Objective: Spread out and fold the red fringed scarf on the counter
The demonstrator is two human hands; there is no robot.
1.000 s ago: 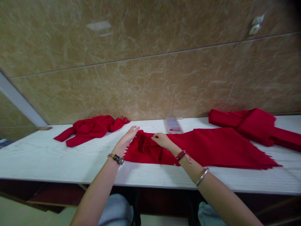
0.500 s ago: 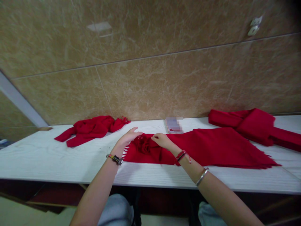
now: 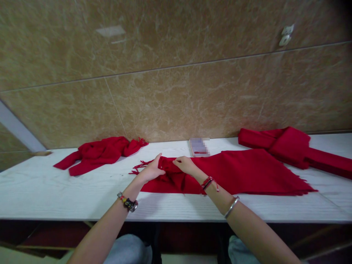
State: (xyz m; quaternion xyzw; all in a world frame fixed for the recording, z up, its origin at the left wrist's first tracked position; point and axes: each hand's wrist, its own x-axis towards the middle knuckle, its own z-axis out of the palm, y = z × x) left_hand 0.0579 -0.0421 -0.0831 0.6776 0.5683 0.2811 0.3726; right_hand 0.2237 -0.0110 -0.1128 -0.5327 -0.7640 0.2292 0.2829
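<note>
A red fringed scarf [image 3: 242,172] lies lengthwise on the white table, its left part bunched into folds. My left hand [image 3: 150,170] holds these folds near the fringed left end, thumb on top, with loose tassels sticking out to its left. Just to the right, my right hand [image 3: 185,165] pinches the cloth at the upper edge of the bunch, thumb and fingertips together. The fingers of both hands partly cover the gathered cloth. The scarf's right part is spread flat, down to its fringed right end.
A second red scarf [image 3: 101,154] lies crumpled at the back left. A folded, knotted red scarf [image 3: 288,146] rests at the back right. Between them a phone-like object [image 3: 198,147], partly blurred out, lies near the tiled wall [image 3: 176,99]. The white table's [image 3: 68,198] front edge is close to my knees.
My left hand has gone from spread beside the bunch to gripping it, and the left tassels have shifted upward. My right hand keeps its pinch. The view has shifted slightly.
</note>
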